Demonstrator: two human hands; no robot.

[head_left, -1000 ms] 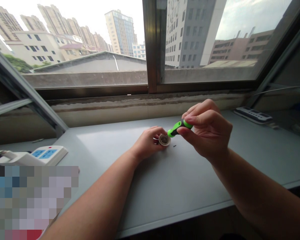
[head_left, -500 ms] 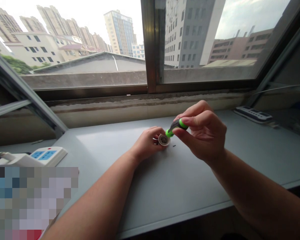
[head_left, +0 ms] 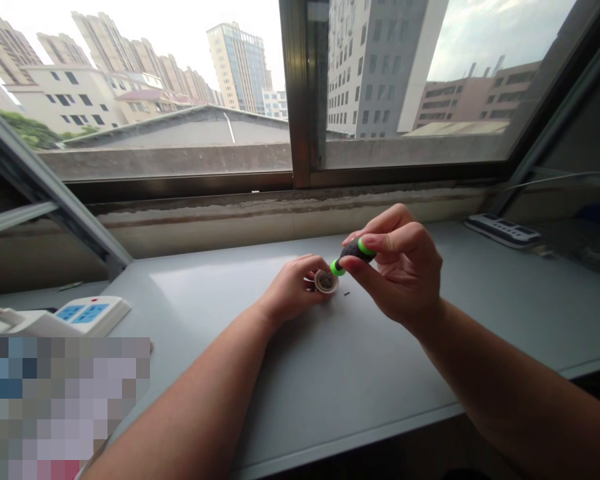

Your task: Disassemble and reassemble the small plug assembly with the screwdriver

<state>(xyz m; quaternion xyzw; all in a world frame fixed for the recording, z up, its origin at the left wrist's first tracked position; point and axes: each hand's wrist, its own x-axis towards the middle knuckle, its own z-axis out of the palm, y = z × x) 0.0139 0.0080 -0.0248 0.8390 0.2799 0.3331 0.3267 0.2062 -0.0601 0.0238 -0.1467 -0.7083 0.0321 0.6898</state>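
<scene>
My left hand rests on the grey table and grips a small round white cup-like part, whose open side faces up toward me. In my right hand is a screwdriver with a black and green handle, held between thumb and fingers. It slants down to the left, its green collar at the rim of the round part; the tip is too small to make out. A tiny screw lies on the table just right of the round part.
A white power strip with blue sockets and a plug sits at the left. Another power strip lies at the back right. Behind the table are a low wall and a window. A blurred-out patch covers the lower left.
My right hand has shifted slightly left and the screwdriver handle has turned a little. My left hand still holds the round part. The whole view has moved slightly.
</scene>
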